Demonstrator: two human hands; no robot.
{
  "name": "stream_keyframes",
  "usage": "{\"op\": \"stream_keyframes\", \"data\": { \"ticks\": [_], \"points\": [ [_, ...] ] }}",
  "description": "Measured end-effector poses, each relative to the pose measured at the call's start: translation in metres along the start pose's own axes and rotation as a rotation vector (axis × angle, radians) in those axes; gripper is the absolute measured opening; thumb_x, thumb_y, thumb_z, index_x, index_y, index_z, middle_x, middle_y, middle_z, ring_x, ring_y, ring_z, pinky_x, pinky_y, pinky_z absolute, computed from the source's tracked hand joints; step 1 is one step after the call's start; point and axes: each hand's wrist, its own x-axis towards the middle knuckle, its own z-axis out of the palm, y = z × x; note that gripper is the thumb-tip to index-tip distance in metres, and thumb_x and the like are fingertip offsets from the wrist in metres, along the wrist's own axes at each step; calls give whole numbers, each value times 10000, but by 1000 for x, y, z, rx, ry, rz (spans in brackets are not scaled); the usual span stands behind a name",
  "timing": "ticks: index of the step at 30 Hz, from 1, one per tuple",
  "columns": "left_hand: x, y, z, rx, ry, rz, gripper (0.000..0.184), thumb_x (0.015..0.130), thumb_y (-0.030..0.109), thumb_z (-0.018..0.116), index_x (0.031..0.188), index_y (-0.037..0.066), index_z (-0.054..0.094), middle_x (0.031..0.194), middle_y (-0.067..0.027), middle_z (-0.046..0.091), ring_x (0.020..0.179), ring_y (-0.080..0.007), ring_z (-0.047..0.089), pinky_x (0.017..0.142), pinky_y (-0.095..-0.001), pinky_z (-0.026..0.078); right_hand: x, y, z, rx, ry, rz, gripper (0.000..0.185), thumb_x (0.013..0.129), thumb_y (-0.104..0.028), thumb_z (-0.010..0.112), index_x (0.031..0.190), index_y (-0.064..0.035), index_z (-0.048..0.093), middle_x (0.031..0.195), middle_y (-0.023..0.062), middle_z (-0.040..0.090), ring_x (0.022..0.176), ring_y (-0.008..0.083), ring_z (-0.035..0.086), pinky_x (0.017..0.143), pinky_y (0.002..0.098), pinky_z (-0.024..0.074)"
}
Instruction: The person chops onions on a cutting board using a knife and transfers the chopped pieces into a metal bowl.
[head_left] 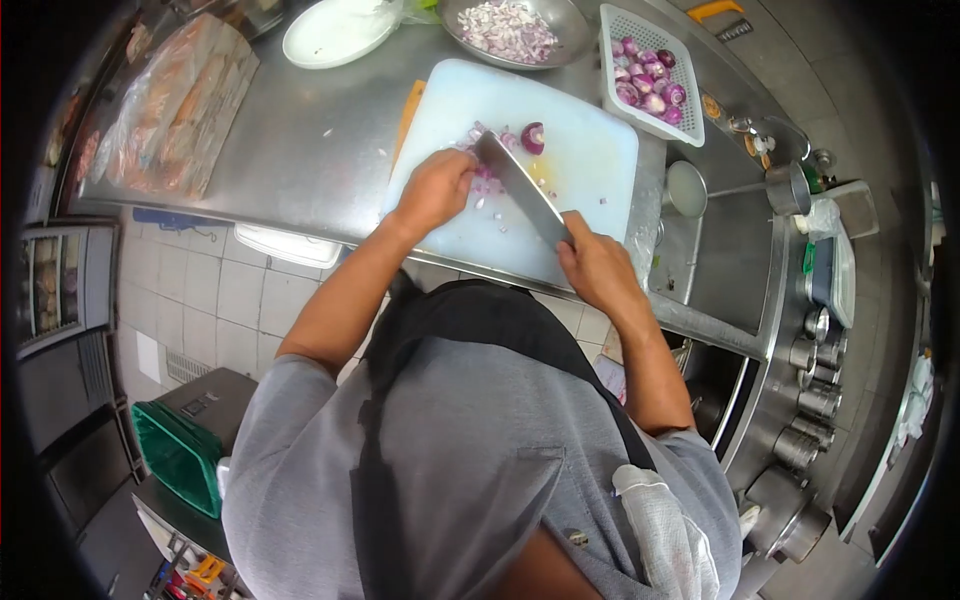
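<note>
My right hand (597, 262) is wrapped round the handle of a broad knife (523, 188), whose blade slants up and left over a white cutting board (590, 165). Beside the blade's left side, my left hand (438, 188) is closed, its fingertips curled near chopped onion; what it may hold is hidden. Pieces of chopped red onion (487, 183) lie around and under the blade. A cut piece of red onion (533, 138) rests on the board, just right of the blade's upper end.
Beyond the board stand a metal bowl of chopped onion (505, 30), a white plate (338, 32) and a white basket (652, 75) of peeled red onions. A plastic-wrapped package (180, 110) lies at the left. To the right is a sink (735, 250) with a metal pot (787, 188).
</note>
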Motion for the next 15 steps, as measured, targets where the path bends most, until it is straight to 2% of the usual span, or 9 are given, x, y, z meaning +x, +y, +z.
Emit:
{"op": "stream_keyframes", "data": {
  "ticks": [2, 3, 6, 7, 10, 13, 14, 15],
  "points": [
    [1, -4, -10, -42, 56, -72, 129, 881, 39, 758, 986, 18, 686, 977, -150, 706, 907, -334, 694, 834, -409, 561, -15, 9, -12, 5, 96, -33, 283, 961, -118, 615, 1237, -123, 553, 875, 229, 719, 830, 474, 699, 726, 585, 526],
    [0, -18, -17, 3, 47, -101, 201, 914, 91, 767, 1093, 23, 708, 1084, -158, 724, 1007, -329, 694, 869, -399, 558, -21, 14, -19, -18, 120, -3, 294, 951, -115, 617, 1242, -139, 577, 898, 214, 725, 844, 459, 702, 730, 570, 532],
    [26, -12, -44, 109, 74, -43, 315, 931, 151, 737, 1212, 16, 696, 1206, -219, 707, 1146, -417, 643, 1009, -480, 500, -42, 43, -22, -86, 223, 77, 329, 938, -113, 626, 1262, -166, 623, 921, 201, 731, 851, 431, 710, 735, 553, 539],
    [35, -20, -46, 101, -55, -131, 478, 954, 242, 746, 1361, 14, 646, 1392, -231, 650, 1304, -418, 579, 1119, -480, 439, -47, 54, -21, -110, 256, 108, 336, 935, -112, 627, 1267, -169, 626, 919, 199, 732, 848, 429, 710, 735, 553, 540],
    [61, -38, -23, 242, -108, -26, 586, 1015, 379, 663, 1453, -1, 578, 1530, -253, 545, 1443, -428, 475, 1226, -509, 323, -50, 77, -12, -171, 321, 142, 359, 925, -108, 635, 1278, -173, 635, 903, 196, 728, 825, 425, 711, 716, 544, 545],
    [67, -24, 16, 470, -448, -178, 764, 1058, 569, 514, 1595, 31, 441, 1682, -233, 361, 1589, -386, 280, 1316, -477, 126, -51, 81, 1, -169, 324, 159, 367, 920, -111, 646, 1281, -175, 632, 900, 192, 717, 808, 422, 710, 700, 530, 552],
    [62, -16, 28, 424, -482, -91, 779, 1068, 566, 478, 1584, -15, 419, 1659, -275, 371, 1594, -417, 247, 1307, -551, 86, -51, 78, 7, -160, 332, 152, 374, 916, -113, 651, 1284, -177, 631, 895, 188, 711, 800, 419, 708, 695, 526, 554],
    [60, -8, 31, 231, -506, -110, 775, 1074, 558, 470, 1597, -10, 402, 1666, -270, 362, 1596, -418, 241, 1306, -550, 86, -50, 75, 10, -150, 340, 146, 380, 913, -115, 657, 1286, -179, 629, 891, 185, 705, 791, 416, 707, 690, 523, 556]
  ]
}}
